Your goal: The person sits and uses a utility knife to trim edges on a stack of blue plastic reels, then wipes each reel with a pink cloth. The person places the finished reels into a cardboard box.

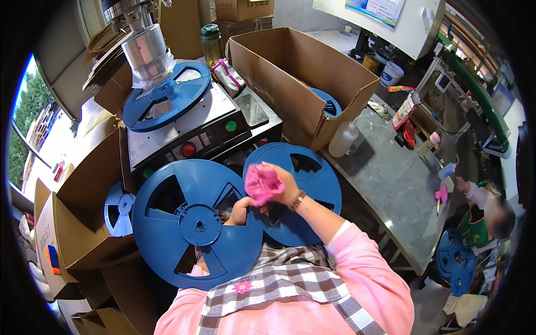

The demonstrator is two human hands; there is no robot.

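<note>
Cardboard boxes [290,67] and a press machine [184,120] surround the seated person.
Right hand [279,187] grips a pink cloth [262,183] over the rear reel [304,192]; left hand [240,212], apparently closed, holds the front reel [195,223] by its edge.

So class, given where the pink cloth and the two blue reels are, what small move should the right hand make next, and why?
Probably sweep the pink cloth across the rear blue reel: the right hand presses it there, while the left hand steadies the front blue reel.
</note>
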